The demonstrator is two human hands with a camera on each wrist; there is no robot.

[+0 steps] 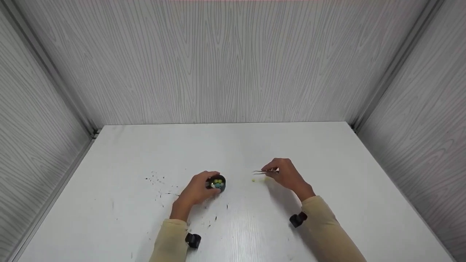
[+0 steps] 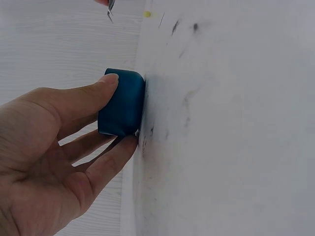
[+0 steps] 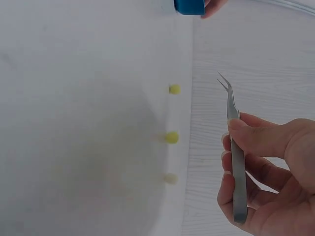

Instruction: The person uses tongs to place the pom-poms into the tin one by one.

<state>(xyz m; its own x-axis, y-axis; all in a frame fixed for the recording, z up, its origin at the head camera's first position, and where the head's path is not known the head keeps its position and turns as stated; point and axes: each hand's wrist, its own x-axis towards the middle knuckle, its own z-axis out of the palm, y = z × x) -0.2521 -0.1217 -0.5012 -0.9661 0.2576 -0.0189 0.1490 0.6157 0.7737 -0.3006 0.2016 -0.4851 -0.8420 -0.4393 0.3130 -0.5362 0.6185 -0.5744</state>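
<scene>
My left hand (image 1: pixel 199 187) grips a small blue cup (image 2: pixel 122 103) that stands on the table, thumb on one side and fingers on the other. Seen from above, the cup's inside is dark and holds several small yellow, teal and whitish balls (image 1: pixel 217 183). Off to the right, my right hand (image 1: pixel 285 174) pinches steel tweezers (image 3: pixel 238 167) between thumb and fingers. The bent tips are slightly apart with nothing between them, above the table and pointing left towards the cup. Below the tweezers a yellow ball (image 3: pixel 171 137), another yellow ball (image 3: pixel 174 89) and a paler ball (image 3: pixel 170 178) lie in a row.
The white table (image 1: pixel 145 145) carries dark specks and scuffs (image 1: pixel 156 182) left of the cup and in front of it. Grey wood-grain panels (image 1: pixel 225 62) enclose the table at the back and both sides. Each sleeved wrist wears a small black camera (image 1: pixel 193 240).
</scene>
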